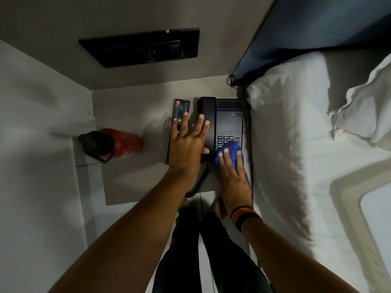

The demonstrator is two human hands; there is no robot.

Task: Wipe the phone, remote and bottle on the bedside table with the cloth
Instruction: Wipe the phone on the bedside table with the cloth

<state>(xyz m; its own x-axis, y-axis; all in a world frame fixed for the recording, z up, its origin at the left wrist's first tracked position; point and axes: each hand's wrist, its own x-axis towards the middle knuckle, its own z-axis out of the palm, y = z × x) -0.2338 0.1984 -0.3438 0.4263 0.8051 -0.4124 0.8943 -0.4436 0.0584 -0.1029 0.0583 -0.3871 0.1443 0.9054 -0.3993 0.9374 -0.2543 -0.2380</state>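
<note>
A black desk phone (pixel 229 118) stands at the right side of the grey bedside table (pixel 135 178). My right hand (pixel 232 176) presses a blue cloth (pixel 229 150) onto the phone's keypad. My left hand (pixel 188 142) lies flat with fingers spread across the handset and the black remote (pixel 181 108), which sits just left of the phone. The hand covers the remote's near end. A red bottle (pixel 123 142) with a black lid stands at the table's left edge.
A bed with white sheets (pixel 285 144) and a pillow (pixel 364 111) runs along the right, touching the table. A dark headboard (pixel 317 28) is behind it. A black panel (pixel 143 47) hangs on the wall. My legs and feet stand below the table's front edge.
</note>
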